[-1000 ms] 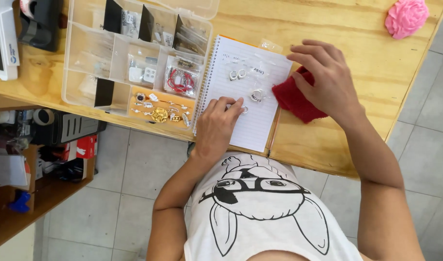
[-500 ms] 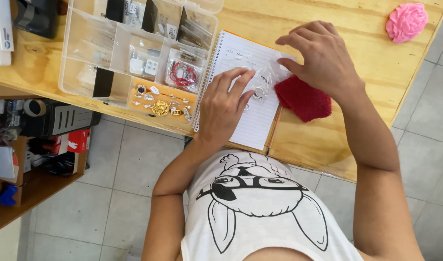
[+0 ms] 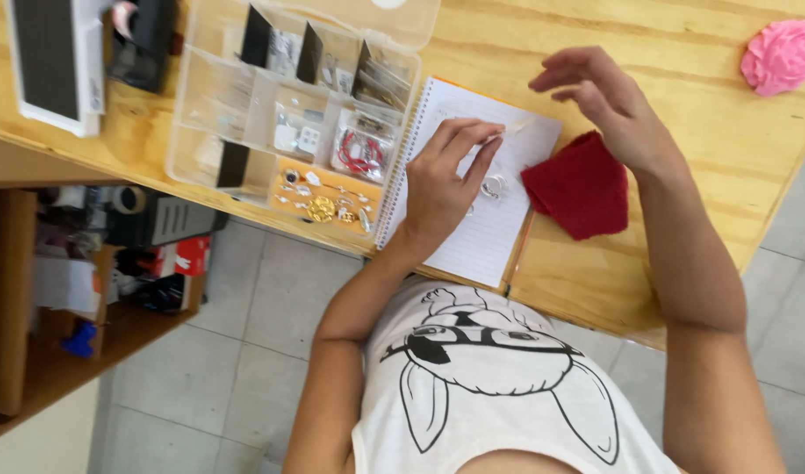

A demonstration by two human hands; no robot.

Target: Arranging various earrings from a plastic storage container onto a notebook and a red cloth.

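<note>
My left hand (image 3: 445, 180) rests on a white spiral notebook (image 3: 473, 241). Its fingertips pinch a small clear plastic piece (image 3: 518, 126) near the top of the page. Silver rings (image 3: 493, 186) lie on the page just right of this hand. My right hand (image 3: 606, 95) hovers above the wooden table (image 3: 683, 53) with its fingers apart and nothing in it. Below that hand, a red cloth (image 3: 580, 186) lies beside the notebook's right edge.
A clear compartment box (image 3: 244, 96) holding small jewellery parts and packets sits left of the notebook. A pink fabric flower (image 3: 783, 54) lies at the far right. A white device (image 3: 51, 61) stands at the table's left end, and cluttered shelves (image 3: 86, 263) sit below it.
My right hand has lifted off the red cloth and the notebook and moved up and right. My left hand has slid up the page to the clear piece.
</note>
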